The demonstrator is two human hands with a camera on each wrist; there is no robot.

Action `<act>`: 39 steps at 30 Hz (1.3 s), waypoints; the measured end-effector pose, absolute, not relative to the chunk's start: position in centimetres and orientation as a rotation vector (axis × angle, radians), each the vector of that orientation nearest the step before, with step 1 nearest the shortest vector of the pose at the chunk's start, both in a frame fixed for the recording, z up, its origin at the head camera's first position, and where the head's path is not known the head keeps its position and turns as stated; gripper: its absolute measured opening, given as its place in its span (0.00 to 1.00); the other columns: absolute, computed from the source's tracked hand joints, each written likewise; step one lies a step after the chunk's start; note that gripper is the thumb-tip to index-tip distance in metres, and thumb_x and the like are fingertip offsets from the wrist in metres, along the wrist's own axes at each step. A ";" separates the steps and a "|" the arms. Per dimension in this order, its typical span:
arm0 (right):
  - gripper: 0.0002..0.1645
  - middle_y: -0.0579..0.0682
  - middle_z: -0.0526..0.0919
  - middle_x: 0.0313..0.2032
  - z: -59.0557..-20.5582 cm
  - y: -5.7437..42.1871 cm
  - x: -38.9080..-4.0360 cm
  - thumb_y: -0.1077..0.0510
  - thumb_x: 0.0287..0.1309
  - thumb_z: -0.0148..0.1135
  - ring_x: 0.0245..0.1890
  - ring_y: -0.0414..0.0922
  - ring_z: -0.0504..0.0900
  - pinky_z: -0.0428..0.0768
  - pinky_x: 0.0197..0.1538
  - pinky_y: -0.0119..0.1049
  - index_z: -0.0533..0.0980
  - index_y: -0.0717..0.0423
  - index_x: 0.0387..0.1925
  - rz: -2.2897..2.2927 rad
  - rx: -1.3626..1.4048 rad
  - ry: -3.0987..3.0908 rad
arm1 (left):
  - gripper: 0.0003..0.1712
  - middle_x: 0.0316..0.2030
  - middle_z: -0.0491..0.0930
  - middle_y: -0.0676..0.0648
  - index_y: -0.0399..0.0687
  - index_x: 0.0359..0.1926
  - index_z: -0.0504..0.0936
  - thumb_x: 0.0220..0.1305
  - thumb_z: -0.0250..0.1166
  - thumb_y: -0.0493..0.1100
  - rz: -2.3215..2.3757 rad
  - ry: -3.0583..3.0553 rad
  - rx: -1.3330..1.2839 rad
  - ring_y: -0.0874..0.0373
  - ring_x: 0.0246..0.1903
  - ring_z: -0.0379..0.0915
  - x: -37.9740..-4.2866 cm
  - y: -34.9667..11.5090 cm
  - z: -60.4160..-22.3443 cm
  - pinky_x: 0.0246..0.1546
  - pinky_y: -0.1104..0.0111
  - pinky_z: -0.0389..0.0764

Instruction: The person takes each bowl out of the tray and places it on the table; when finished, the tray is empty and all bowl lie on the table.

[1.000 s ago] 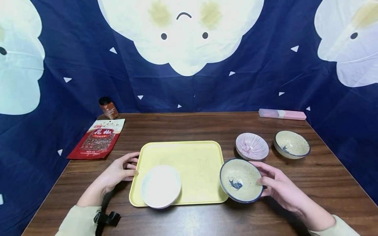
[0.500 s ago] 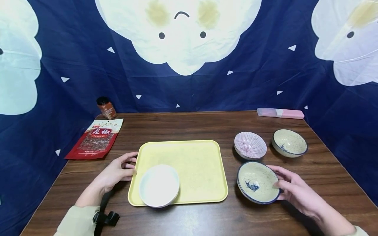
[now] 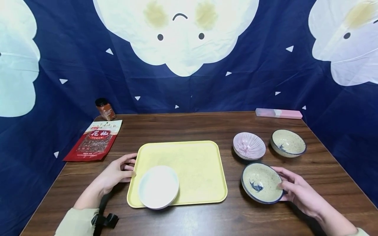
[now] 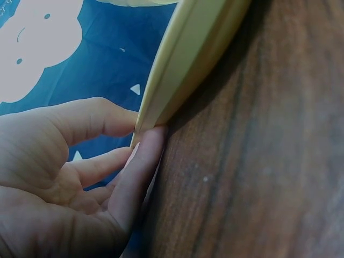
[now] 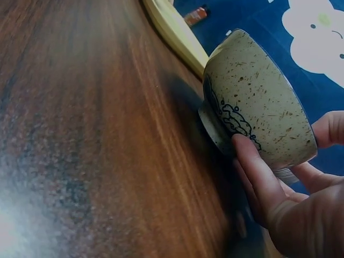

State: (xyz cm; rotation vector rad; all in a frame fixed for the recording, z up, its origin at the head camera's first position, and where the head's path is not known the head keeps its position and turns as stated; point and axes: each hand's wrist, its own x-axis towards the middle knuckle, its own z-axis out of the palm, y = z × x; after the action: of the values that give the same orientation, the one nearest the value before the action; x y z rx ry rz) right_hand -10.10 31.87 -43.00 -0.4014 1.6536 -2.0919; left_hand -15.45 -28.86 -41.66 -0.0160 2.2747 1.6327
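Note:
My right hand holds a speckled beige bowl with a blue rim and a blue fish inside. The thumb lies at its rim, with fingers against its outside. In the right wrist view, the bowl is low by the table; whether its foot touches cannot be told. My left hand is at the left edge of a yellow tray. Its thumb and fingers meet the tray's rim in the left wrist view and seem to pinch it. A white bowl sits on the tray's front left.
Behind the held bowl are a pink-striped bowl and another beige bowl. A pink case lies at the back right. On the left are a red spice packet and a black-lidded jar.
My right hand has carried the fish bowl rightward, from over the tray's right front corner to beside the tray. The left hand, tray and white bowl stay put.

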 end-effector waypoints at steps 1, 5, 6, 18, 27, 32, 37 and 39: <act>0.39 0.44 0.77 0.60 -43.0 31.8 -10.1 0.77 0.67 0.36 0.52 0.44 0.81 0.86 0.46 0.47 0.72 0.41 0.66 -2.098 -0.396 1.640 | 0.44 0.59 0.67 0.31 0.35 0.76 0.58 0.60 0.66 0.27 1.632 2.276 -0.016 0.48 0.48 0.73 -15.5 -28.8 -41.7 0.41 0.58 0.86; 0.38 0.45 0.77 0.61 -43.2 31.9 -10.1 0.77 0.68 0.35 0.55 0.44 0.80 0.85 0.49 0.48 0.72 0.43 0.67 -2.121 -0.411 1.559 | 0.44 0.59 0.67 0.31 0.35 0.76 0.58 0.61 0.66 0.28 1.627 2.280 -0.018 0.48 0.48 0.73 -15.5 -28.8 -41.6 0.41 0.58 0.86; 0.38 0.45 0.77 0.61 -43.2 31.9 -10.1 0.77 0.68 0.35 0.55 0.44 0.80 0.84 0.50 0.49 0.71 0.44 0.68 -2.126 -0.418 1.539 | 0.44 0.59 0.67 0.31 0.35 0.76 0.58 0.61 0.66 0.28 1.626 2.279 -0.020 0.48 0.48 0.73 -15.5 -28.8 -41.6 0.41 0.58 0.86; 0.33 0.47 0.77 0.60 -42.9 32.7 -10.6 0.72 0.74 0.33 0.55 0.44 0.80 0.82 0.55 0.47 0.72 0.45 0.67 -2.049 -0.417 1.468 | 0.44 0.60 0.67 0.31 0.34 0.76 0.57 0.61 0.66 0.27 1.643 2.267 -0.004 0.48 0.48 0.72 -15.3 -29.0 -41.8 0.40 0.58 0.86; 0.33 0.48 0.83 0.58 -41.1 33.6 -11.5 0.69 0.78 0.27 0.56 0.42 0.82 0.81 0.55 0.36 0.78 0.50 0.63 -2.085 -0.474 1.644 | 0.44 0.60 0.67 0.31 0.34 0.76 0.57 0.61 0.66 0.28 1.637 2.265 -0.005 0.48 0.48 0.72 -15.3 -29.0 -41.8 0.41 0.57 0.86; 0.32 0.55 0.84 0.57 -39.3 32.7 -12.3 0.72 0.77 0.27 0.57 0.46 0.82 0.79 0.58 0.35 0.77 0.59 0.62 -2.211 -0.553 1.668 | 0.44 0.60 0.67 0.31 0.34 0.76 0.57 0.61 0.65 0.28 1.641 2.274 -0.001 0.47 0.49 0.72 -15.4 -29.2 -41.8 0.40 0.57 0.86; 0.29 0.59 0.81 0.60 -36.7 30.6 -13.4 0.71 0.78 0.27 0.60 0.48 0.80 0.77 0.61 0.37 0.71 0.67 0.67 -2.168 -0.688 1.682 | 0.44 0.60 0.67 0.31 0.34 0.76 0.58 0.61 0.65 0.27 1.657 2.275 0.012 0.48 0.48 0.72 -15.4 -29.0 -41.9 0.39 0.58 0.86; 0.28 0.60 0.80 0.61 -35.5 29.4 -14.0 0.71 0.78 0.29 0.60 0.49 0.80 0.76 0.62 0.38 0.70 0.67 0.68 -2.120 -0.711 1.697 | 0.44 0.60 0.67 0.31 0.33 0.76 0.58 0.61 0.65 0.27 1.667 2.274 0.011 0.48 0.48 0.72 -15.4 -29.0 -42.0 0.39 0.57 0.86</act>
State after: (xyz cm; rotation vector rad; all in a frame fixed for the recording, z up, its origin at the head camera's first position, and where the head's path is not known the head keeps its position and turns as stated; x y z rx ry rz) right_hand -13.96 29.42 -35.53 -0.7107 1.6972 -2.1204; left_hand -15.40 -29.03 -42.03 0.0107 2.2738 1.6669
